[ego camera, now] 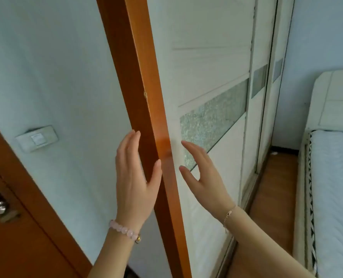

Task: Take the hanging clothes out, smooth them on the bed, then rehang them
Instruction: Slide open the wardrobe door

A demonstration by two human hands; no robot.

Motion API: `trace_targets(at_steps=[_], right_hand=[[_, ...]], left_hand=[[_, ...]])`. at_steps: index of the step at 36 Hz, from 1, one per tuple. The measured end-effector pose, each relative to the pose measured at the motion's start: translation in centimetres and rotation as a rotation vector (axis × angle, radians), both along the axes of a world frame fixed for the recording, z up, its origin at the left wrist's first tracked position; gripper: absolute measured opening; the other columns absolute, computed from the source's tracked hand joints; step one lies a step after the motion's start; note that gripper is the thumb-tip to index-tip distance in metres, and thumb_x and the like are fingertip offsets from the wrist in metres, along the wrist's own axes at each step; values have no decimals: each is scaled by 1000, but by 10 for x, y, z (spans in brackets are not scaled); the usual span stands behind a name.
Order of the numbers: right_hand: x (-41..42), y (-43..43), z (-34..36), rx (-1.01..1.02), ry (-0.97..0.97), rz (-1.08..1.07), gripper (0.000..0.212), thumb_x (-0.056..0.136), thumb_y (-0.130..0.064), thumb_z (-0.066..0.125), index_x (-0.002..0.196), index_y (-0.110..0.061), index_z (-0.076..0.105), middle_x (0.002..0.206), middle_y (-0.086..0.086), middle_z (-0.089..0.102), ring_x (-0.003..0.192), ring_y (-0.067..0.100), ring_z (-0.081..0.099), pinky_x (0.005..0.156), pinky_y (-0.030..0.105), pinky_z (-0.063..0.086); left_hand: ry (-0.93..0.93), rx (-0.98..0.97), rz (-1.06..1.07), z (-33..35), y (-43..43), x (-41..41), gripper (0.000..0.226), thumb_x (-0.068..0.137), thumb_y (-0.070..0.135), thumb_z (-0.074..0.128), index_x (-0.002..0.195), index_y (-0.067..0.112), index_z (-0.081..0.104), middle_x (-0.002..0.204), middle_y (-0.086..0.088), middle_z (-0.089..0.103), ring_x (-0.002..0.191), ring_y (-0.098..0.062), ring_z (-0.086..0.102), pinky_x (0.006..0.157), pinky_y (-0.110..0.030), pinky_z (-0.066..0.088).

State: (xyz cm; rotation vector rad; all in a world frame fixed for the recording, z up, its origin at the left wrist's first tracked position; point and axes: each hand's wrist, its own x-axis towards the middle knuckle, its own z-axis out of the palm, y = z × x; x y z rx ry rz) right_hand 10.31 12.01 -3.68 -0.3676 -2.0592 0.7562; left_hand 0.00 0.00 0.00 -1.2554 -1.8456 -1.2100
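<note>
Left hand (135, 177) and right hand (202, 177) are up by the tall orange wooden post (146, 97).
Fingers are straight, both grips open wide, holding nothing.

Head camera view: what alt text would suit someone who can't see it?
A person's open left hand and right hand reach toward a white sliding wardrobe door, the left hand in front of an orange wooden frame beside it. A bed stands at the right.

Pale walls (46, 57), wooden floor (271, 187) — orange door frame (138, 77).
</note>
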Motion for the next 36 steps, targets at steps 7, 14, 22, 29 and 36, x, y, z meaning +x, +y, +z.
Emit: trace_targets(at_steps=[7, 14, 22, 29, 36], right_hand=[[-20, 1, -2, -136, 47, 2, 54, 95, -35, 47, 134, -55, 15, 129, -54, 12, 123, -31, 14, 99, -5, 15], [-31, 14, -3, -350, 118, 96, 58, 89, -32, 61, 139, -41, 33, 128, -35, 39, 125, -9, 41, 104, 19, 37], [-40, 23, -3, -397, 142, 111, 56, 83, -27, 68, 132, -36, 43, 121, -16, 46, 109, -3, 50, 86, 16, 48], [-40, 31, 0, -302, 142, 82, 63, 79, -28, 72, 134, -33, 42, 118, -18, 50, 104, -7, 50, 80, 11, 49], [-39, 42, 3, -293, 145, 76, 66, 78, -27, 73, 136, -30, 42, 118, -15, 49, 104, -4, 52, 79, 9, 49]], left_hand=[[-83, -75, -1, -15, 16, 2, 76, 85, 41, 55, 147, 23, 17, 155, -2, 21, 138, -13, 21, 102, -33, 38], [-92, -53, -2, -21, 22, 0, 75, 86, 32, 57, 147, 25, 15, 154, -1, 19, 138, -15, 21, 106, -40, 29], [-100, -54, -19, -22, 23, 0, 74, 83, 37, 51, 144, 36, 8, 152, 13, 13, 140, -13, 17, 109, -38, 17], [-103, -52, -21, -21, 22, 2, 74, 84, 36, 50, 144, 33, 9, 155, 3, 16, 141, -14, 19, 106, -17, 20], [-33, -20, 87, -24, 19, 13, 66, 84, 24, 53, 143, 22, 23, 147, 1, 27, 134, -17, 33, 102, -34, 41]])
